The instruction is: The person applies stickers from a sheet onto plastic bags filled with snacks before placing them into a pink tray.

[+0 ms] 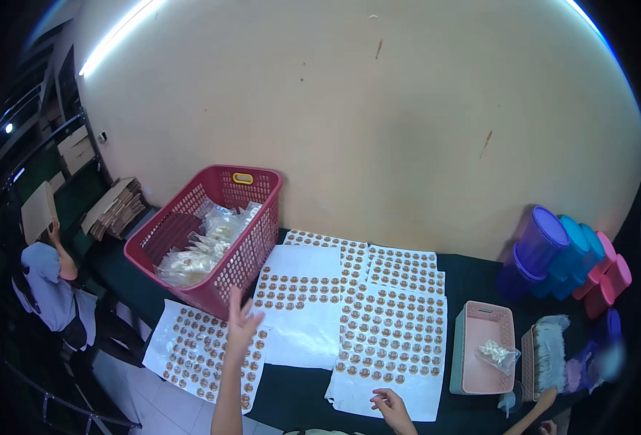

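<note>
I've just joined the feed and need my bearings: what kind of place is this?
Probably a small packing or labelling workroom. Sticker sheets cover the dark table, a red basket holds filled clear bags, and flattened cartons are stacked on shelving at left.

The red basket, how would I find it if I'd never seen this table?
Look at the dark table against the tan wall. At its far left end, just beyond the raised left hand, stands the red basket. It is the only tall mesh-sided thing there, holding clear bags, unlike the flat sticker sheets and the small pink tray.
</note>
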The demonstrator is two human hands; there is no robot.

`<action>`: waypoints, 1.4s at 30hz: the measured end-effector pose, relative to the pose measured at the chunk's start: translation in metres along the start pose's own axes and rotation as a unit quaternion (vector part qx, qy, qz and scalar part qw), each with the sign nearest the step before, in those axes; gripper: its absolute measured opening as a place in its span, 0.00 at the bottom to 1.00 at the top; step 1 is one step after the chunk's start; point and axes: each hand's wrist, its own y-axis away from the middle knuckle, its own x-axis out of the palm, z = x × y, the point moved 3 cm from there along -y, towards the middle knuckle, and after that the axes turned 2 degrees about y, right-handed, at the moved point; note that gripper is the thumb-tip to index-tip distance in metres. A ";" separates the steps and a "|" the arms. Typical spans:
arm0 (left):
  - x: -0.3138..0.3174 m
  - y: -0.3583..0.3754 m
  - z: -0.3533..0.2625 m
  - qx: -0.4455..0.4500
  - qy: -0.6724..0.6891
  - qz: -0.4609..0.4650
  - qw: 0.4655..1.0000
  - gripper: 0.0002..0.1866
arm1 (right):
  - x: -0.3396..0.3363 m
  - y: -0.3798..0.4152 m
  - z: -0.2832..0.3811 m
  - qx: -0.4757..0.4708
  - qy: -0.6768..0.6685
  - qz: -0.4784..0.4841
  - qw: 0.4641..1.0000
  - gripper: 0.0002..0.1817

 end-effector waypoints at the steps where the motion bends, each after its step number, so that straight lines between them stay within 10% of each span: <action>1: 0.000 0.006 0.023 -0.042 -0.076 0.036 0.996 0.40 | 0.003 0.000 0.007 0.025 0.012 -0.009 1.000 0.14; 6: 0.036 0.093 0.139 -0.094 -0.421 0.259 0.864 0.37 | 0.013 -0.007 0.006 0.013 0.071 -0.004 0.997 0.11; 12: 0.072 0.185 0.233 0.102 -0.544 0.206 0.807 0.24 | -0.008 -0.018 0.027 0.003 0.141 -0.025 0.990 0.12; 16: 0.081 0.182 0.212 0.028 -0.506 0.186 0.842 0.19 | -0.080 -0.035 0.013 -0.105 0.007 -0.208 0.973 0.06; 18: 0.082 0.179 0.210 0.029 -0.496 0.188 0.847 0.19 | -0.136 -0.035 0.021 -0.093 0.116 -0.297 0.943 0.07; 20: 0.081 0.181 0.213 0.033 -0.500 0.186 0.845 0.19 | -0.191 -0.039 0.003 -0.019 -0.073 -0.380 0.922 0.08; 22: 0.082 0.180 0.212 0.024 -0.505 0.177 0.844 0.19 | -0.246 -0.046 -0.045 0.019 -0.494 -0.320 0.808 0.13; 23: 0.082 0.179 0.212 0.023 -0.504 0.175 0.845 0.19 | -0.273 -0.051 -0.065 0.019 -0.492 -0.319 0.810 0.13; 25: 0.082 0.179 0.213 0.031 -0.499 0.177 0.848 0.18 | -0.306 -0.049 -0.107 0.085 -0.684 -0.422 0.589 0.16; 28: 0.081 0.178 0.210 0.024 -0.499 0.180 0.847 0.18 | -0.313 -0.038 -0.114 0.034 -0.478 -0.451 0.752 0.19; 35: 0.082 0.178 0.214 0.028 -0.488 0.172 0.855 0.19 | -0.304 -0.034 -0.095 -0.014 -0.467 -0.396 0.790 0.16; 38: 0.082 0.169 0.217 -0.042 -0.472 0.163 0.865 0.19 | -0.253 -0.021 -0.025 -0.071 -0.484 -0.328 0.808 0.14; 40: 0.088 0.161 0.209 -0.249 -0.230 0.131 0.932 0.20 | -0.210 -0.010 0.001 -0.093 -0.525 -0.282 0.797 0.14; 42: 0.107 0.151 0.182 -0.221 -0.218 0.138 0.941 0.20 | -0.166 -0.010 0.017 -0.054 -0.519 -0.216 0.825 0.12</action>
